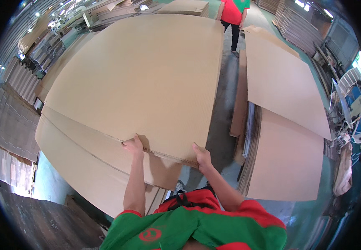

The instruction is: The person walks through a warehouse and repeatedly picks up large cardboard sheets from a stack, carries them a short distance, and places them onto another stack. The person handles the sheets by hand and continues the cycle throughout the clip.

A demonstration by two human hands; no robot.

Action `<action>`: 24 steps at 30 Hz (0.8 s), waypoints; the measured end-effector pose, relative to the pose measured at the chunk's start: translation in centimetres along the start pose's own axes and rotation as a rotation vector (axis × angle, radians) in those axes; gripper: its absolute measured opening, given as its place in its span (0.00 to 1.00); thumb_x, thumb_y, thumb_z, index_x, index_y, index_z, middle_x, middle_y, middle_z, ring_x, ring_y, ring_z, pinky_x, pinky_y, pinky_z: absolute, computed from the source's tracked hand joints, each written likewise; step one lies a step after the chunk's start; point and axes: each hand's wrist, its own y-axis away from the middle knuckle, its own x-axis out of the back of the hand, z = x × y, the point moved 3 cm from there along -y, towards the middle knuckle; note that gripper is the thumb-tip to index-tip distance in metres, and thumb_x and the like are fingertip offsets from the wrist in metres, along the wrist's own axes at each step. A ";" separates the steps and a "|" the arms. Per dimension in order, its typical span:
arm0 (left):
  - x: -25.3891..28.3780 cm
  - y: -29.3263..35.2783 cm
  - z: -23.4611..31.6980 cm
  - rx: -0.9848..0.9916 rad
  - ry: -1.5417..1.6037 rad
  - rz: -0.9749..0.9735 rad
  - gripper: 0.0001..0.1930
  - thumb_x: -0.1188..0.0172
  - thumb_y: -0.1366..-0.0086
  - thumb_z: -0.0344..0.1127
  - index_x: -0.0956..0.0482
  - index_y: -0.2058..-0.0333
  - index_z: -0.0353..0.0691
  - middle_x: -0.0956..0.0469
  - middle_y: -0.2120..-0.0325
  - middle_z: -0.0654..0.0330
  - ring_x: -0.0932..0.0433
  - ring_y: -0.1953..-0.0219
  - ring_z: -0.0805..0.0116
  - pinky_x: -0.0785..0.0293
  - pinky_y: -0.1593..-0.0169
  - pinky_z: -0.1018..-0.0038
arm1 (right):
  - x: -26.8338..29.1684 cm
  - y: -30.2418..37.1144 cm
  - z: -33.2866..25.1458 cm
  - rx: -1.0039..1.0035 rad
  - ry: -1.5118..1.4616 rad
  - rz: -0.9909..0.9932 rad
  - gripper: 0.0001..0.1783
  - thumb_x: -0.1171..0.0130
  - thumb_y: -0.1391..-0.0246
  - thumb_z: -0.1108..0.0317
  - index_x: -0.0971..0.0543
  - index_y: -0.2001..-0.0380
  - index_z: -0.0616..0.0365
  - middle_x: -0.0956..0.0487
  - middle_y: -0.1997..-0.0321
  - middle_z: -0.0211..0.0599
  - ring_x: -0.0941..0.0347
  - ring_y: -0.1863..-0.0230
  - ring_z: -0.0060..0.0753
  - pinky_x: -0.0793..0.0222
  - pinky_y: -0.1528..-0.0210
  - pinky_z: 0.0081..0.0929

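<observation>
A large tan corrugated cardboard sheet point(143, 79) spreads out before me, its near edge lifted a little. My left hand point(134, 145) grips that edge, thumb on top and fingers underneath. Near the sheet's right corner, my right hand point(201, 155) closes on the same edge, with its fingers mostly hidden below. Under the lifted edge lie more cardboard sheets point(88, 160), staggered toward me and to the left. A shadow falls on them beneath my hands.
Right of a narrow floor aisle point(224, 104) stands another cardboard stack point(289, 154). A person point(233, 14) in red and green stands at the aisle's far end. More board stacks point(13, 121) line the left side. A white chair point(349, 79) and clutter sit at the far right.
</observation>
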 end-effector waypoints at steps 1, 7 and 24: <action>-0.2 -0.1 0.0 -0.014 -0.071 -0.033 0.33 0.37 0.39 0.44 0.37 0.46 0.22 0.39 0.44 0.41 0.34 0.42 0.53 0.35 0.40 0.60 | 0.1 0.0 -0.2 0.043 0.020 0.018 0.27 0.35 0.47 0.56 0.25 0.51 0.67 0.21 0.55 0.36 0.25 0.57 0.27 0.30 0.54 0.29; 2.9 -2.9 0.6 0.324 1.079 -0.536 0.32 0.40 0.36 0.49 0.38 0.43 0.31 0.25 0.55 0.52 0.25 0.52 0.58 0.26 0.49 0.63 | 4.8 1.4 -3.6 0.104 0.092 0.037 0.27 0.34 0.48 0.55 0.22 0.55 0.69 0.20 0.58 0.36 0.25 0.60 0.26 0.30 0.57 0.29; -0.6 0.0 -1.1 0.645 0.903 -0.324 0.33 0.41 0.38 0.57 0.32 0.43 0.39 0.30 0.46 0.56 0.30 0.45 0.57 0.28 0.45 0.56 | 29.2 -2.7 -7.2 -0.131 0.049 0.054 0.30 0.48 0.38 0.48 0.28 0.46 0.65 0.22 0.52 0.37 0.25 0.53 0.29 0.32 0.48 0.29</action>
